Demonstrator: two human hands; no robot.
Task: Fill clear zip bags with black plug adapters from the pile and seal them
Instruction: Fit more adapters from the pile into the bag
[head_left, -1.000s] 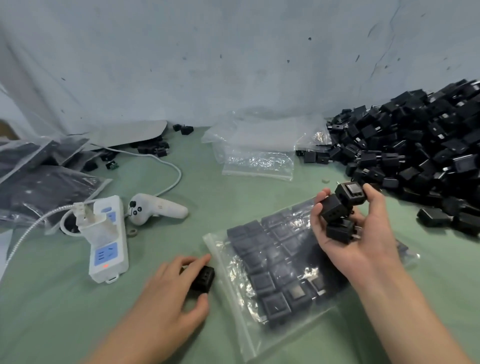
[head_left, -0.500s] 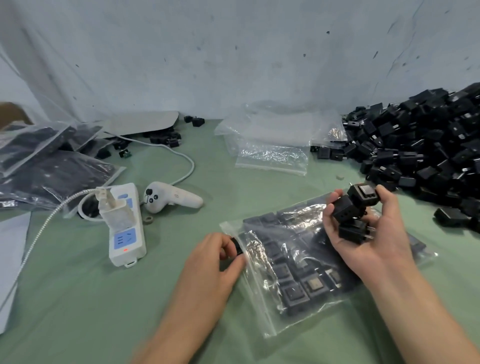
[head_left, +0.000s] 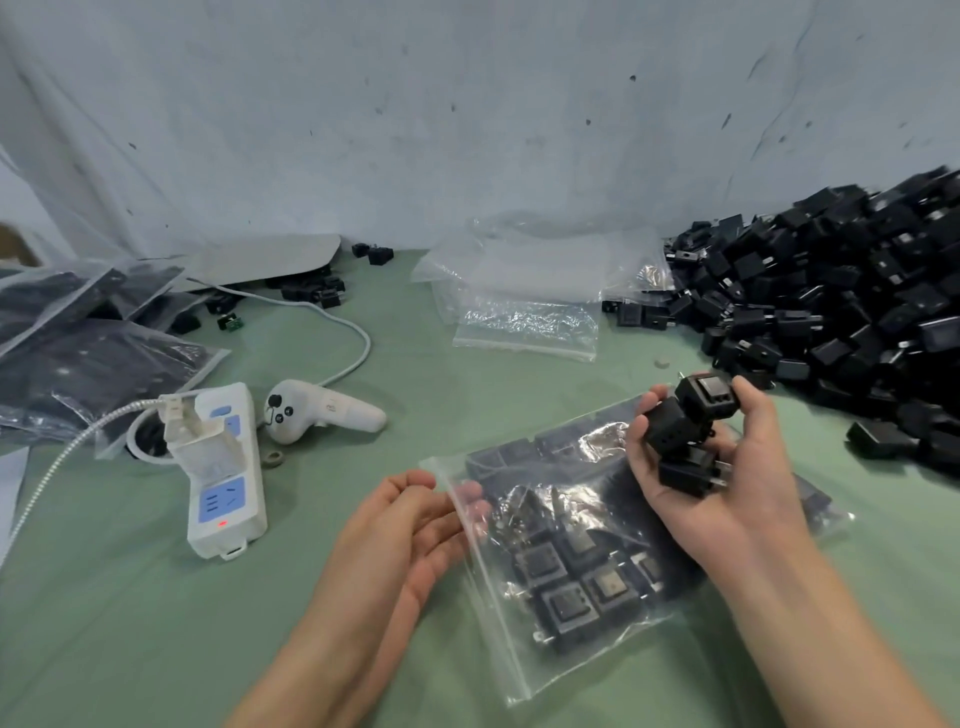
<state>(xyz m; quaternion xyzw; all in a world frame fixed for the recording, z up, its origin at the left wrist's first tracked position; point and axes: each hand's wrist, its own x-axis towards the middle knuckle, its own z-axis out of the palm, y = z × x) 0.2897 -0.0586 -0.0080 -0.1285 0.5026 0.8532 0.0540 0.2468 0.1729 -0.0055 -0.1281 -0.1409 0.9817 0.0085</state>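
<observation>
Left hand fingers straight, tips inside zip bag mouth. Right hand grips three plug adapters. Bag likely limp, slippery; hold by lip.

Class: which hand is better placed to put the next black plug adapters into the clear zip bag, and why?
The right hand: it grips three black plug adapters over the clear zip bag. The left hand carries none; its fingers lie at the bag's open mouth.
</observation>
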